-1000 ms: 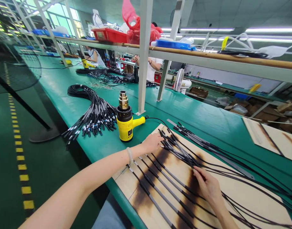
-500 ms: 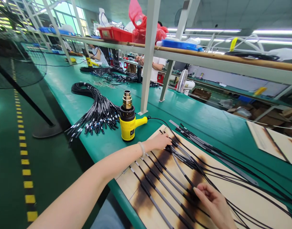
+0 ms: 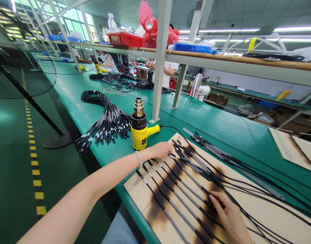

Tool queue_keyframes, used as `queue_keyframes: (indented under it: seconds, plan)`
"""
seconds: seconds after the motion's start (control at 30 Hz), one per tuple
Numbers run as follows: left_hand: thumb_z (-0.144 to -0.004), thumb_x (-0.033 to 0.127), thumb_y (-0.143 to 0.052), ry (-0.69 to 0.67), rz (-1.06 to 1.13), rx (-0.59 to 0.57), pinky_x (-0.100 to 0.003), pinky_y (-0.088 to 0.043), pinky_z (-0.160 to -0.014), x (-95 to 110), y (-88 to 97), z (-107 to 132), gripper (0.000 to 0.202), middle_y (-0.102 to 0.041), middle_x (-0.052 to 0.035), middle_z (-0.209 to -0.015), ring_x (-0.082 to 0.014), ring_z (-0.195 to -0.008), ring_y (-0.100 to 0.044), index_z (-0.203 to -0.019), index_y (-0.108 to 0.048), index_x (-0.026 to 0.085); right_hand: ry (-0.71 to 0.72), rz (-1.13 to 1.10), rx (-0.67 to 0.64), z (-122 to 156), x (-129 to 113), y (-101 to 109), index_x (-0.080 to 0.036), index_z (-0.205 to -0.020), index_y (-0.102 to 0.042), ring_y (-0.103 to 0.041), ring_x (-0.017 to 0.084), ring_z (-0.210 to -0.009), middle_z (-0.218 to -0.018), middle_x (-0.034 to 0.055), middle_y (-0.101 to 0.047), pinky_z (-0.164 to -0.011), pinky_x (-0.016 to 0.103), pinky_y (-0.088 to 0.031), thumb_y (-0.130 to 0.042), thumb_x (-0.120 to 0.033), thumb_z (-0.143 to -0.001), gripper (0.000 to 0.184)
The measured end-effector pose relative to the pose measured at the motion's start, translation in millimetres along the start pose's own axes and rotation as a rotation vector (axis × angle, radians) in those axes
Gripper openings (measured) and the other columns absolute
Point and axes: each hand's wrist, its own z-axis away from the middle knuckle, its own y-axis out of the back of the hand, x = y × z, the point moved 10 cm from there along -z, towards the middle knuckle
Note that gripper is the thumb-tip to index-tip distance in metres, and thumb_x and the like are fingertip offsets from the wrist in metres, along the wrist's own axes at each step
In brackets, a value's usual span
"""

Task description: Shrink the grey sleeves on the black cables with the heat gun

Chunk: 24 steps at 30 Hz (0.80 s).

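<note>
Several black cables with grey sleeves [image 3: 186, 189] lie side by side across a scorched wooden board [image 3: 259, 210] on the green bench. My left hand [image 3: 160, 149] rests at the board's far left corner, its fingers curled and pinching the end of one cable. My right hand [image 3: 228, 213] lies lower on the board, fingers pressed down onto the cables over a burnt patch. A yellow heat gun [image 3: 140, 130] stands upright on the bench just left of my left hand, nozzle pointing up.
A large bundle of black cables [image 3: 104, 115] lies on the green bench [image 3: 216, 125] behind the heat gun. A white post [image 3: 160, 61] holds an overhead shelf with red bins. A second scorched board [image 3: 295, 149] is at far right. Other people work further down the bench.
My left hand pulled back a little toward the board's left corner with a cable end. My right hand's fingers moved from curled to pressing flat on the cables. The view shifted slightly.
</note>
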Motion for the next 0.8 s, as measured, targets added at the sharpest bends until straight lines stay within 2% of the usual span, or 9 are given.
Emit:
queue_keyframes:
  seconds: [0.13, 0.27, 0.53, 0.8]
  plan:
    - [-0.079, 0.007, -0.05, -0.009, -0.04, -0.087, -0.025, -0.045, -0.07, 1.8, -5.3, 7.5, 0.023, -0.065, -0.0056, -0.089, -0.0195, -0.09, -0.059, -0.085, -0.07, 0.019, 0.009, 0.002, -0.024, 0.9, 0.8, -3.9, -0.02, -0.086, -0.069, -0.07, 0.022, -0.073, -0.081, 0.0068, -0.074, -0.059, 0.025, -0.055, -0.05, -0.057, -0.079, 0.042]
    - [-0.077, 0.005, -0.052, -0.003, -0.097, -0.14, -0.026, -0.044, -0.067, 4.8, -9.2, 8.3, 0.026, -0.064, -0.0072, -0.095, -0.023, -0.098, -0.057, -0.088, -0.07, 0.019, 0.017, -0.017, -0.05, 1.6, -1.7, -3.4, -0.021, -0.088, -0.069, -0.07, 0.021, -0.072, -0.08, 0.0054, -0.074, -0.065, 0.024, -0.056, -0.05, -0.056, -0.08, 0.04]
    - [-0.077, 0.005, -0.052, -0.009, -0.033, -0.165, -0.021, -0.043, -0.071, -11.2, -3.0, 12.0, 0.03, -0.065, -0.0032, -0.092, -0.0164, -0.088, -0.057, -0.091, -0.072, 0.022, 0.034, -0.031, -0.047, -1.4, -2.3, -7.7, -0.019, -0.088, -0.068, -0.07, 0.022, -0.075, -0.083, 0.007, -0.074, -0.067, 0.026, -0.056, -0.051, -0.056, -0.08, 0.042]
    - [-0.076, 0.005, -0.053, -0.036, 0.02, -0.154, -0.02, -0.043, -0.069, -26.2, -11.5, 14.7, 0.035, -0.065, -0.0028, -0.094, -0.0141, -0.081, -0.058, -0.1, -0.072, 0.022, 0.076, -0.016, -0.048, -6.4, -8.3, -11.8, -0.02, -0.087, -0.068, -0.07, 0.022, -0.07, -0.08, 0.0068, -0.073, -0.064, 0.027, -0.056, -0.049, -0.056, -0.082, 0.041]
